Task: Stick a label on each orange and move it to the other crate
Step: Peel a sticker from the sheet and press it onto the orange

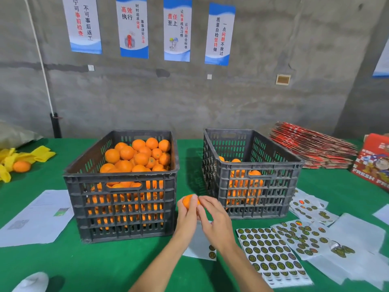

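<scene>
An orange (188, 200) is held in front of the gap between two dark plastic crates. My left hand (187, 218) grips it from below. My right hand (214, 220) has its fingertips on the orange's right side; whether a label sits under them is hidden. The left crate (120, 182) is heaped with oranges (136, 157). The right crate (252, 186) holds a low layer of oranges (244, 182). A full label sheet (271, 253) of round dark stickers lies right of my right forearm. A nearly used sheet (202, 247) lies under my hands.
More label sheets (309, 209) and peeled backing papers spread over the green table at the right. Printed papers (35, 216) lie at the left. A loose orange (21, 166) sits among yellow foam nets (40, 153). Flat red cartons (311, 146) are stacked at the back right.
</scene>
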The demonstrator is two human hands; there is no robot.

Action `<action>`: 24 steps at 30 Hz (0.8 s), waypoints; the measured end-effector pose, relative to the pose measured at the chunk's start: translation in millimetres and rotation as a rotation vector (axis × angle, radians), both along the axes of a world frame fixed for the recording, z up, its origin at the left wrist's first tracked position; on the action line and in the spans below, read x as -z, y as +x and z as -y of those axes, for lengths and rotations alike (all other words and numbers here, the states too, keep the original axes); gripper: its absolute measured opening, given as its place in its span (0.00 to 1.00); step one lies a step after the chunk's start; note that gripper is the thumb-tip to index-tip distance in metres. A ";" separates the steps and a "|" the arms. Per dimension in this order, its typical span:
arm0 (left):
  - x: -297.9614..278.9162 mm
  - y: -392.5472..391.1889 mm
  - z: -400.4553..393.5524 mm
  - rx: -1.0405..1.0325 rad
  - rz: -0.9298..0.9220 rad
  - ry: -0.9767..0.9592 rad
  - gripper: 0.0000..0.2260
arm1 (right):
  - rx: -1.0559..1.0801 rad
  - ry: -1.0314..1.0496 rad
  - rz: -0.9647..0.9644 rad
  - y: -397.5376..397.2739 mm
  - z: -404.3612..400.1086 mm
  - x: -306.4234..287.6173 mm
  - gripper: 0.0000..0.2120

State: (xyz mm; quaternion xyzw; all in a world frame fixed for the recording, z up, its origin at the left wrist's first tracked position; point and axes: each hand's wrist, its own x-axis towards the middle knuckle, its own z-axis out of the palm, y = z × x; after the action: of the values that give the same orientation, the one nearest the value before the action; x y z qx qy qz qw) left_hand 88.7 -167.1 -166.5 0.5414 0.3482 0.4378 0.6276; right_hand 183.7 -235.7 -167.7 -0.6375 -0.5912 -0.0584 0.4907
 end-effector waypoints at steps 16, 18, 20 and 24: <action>-107.0 19.2 -43.8 0.038 0.393 -0.225 0.26 | -0.066 0.166 0.167 20.1 -34.7 -111.5 0.29; -121.9 21.5 -47.5 0.107 0.380 -0.183 0.26 | -0.033 0.198 0.236 26.4 -37.1 -122.8 0.29; -138.6 24.1 -55.0 0.161 0.300 -0.103 0.27 | -0.020 0.202 0.277 32.8 -41.9 -134.0 0.29; -163.9 30.3 -78.5 0.240 0.142 0.013 0.26 | 0.006 0.242 0.292 41.8 -59.8 -147.0 0.28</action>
State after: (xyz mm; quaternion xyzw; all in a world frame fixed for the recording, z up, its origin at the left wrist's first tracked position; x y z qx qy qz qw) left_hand 119.0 -88.6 -2.6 0.5507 0.2328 0.3991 0.6952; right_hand 225.5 -175.9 -20.8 -0.5601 -0.6429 -0.2223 0.4728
